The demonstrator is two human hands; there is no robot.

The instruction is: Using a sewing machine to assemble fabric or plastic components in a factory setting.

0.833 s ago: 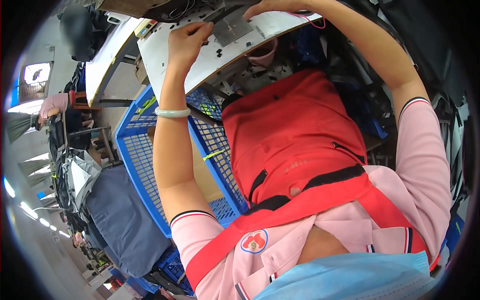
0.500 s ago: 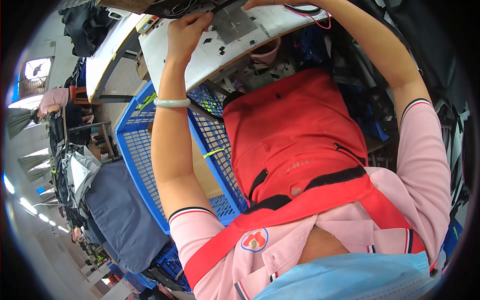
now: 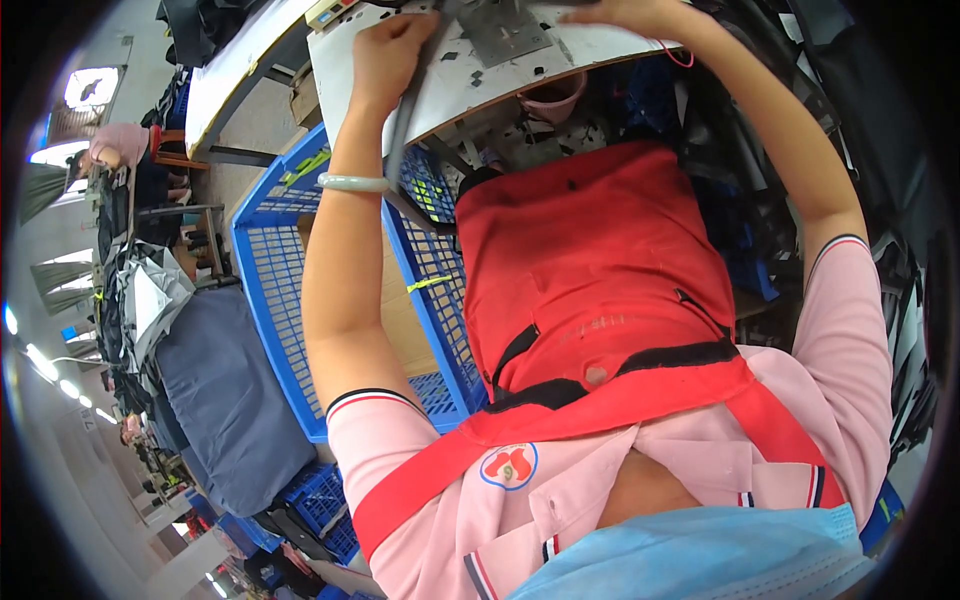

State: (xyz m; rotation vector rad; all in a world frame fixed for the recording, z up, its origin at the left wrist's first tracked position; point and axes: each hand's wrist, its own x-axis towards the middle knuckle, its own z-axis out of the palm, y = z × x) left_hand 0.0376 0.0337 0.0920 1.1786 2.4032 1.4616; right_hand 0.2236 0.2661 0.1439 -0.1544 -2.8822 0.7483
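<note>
Left hand [image 3: 392, 52] is a closed fist on the front-left part of the white bench [image 3: 450, 85], knuckles down on the top, gripping a dark grey strip [image 3: 398, 120] that runs from the fist over the bench's front edge and down past the wrist. Pale green bangle [image 3: 352, 182] sits on that wrist, below the bench edge.

Right hand [image 3: 640, 14] is at the far right of the bench, cut by the picture's top edge; palm down on the surface, fingers out of view, so can't tell if it grips anything. Thin red cord [image 3: 682, 55] loops off the bench edge just beside it.

Between the two hands: one square metal plate [image 3: 505, 30] set into the bench top, closer to the right hand. Several small dark scraps [image 3: 478, 75] scattered on the top around it, too small to count.

Under the front edge: one pink cup [image 3: 553, 98] hanging below the plate. Red apron [image 3: 590, 280] fills the space under the bench.

Left of the forearm, on the floor: one big blue crate [image 3: 275, 290], a cardboard sheet [image 3: 400, 320] inside. Beyond it one dark grey fabric bundle [image 3: 225, 395]. A second blue crate [image 3: 325, 505] lower down, partly hidden.
</note>
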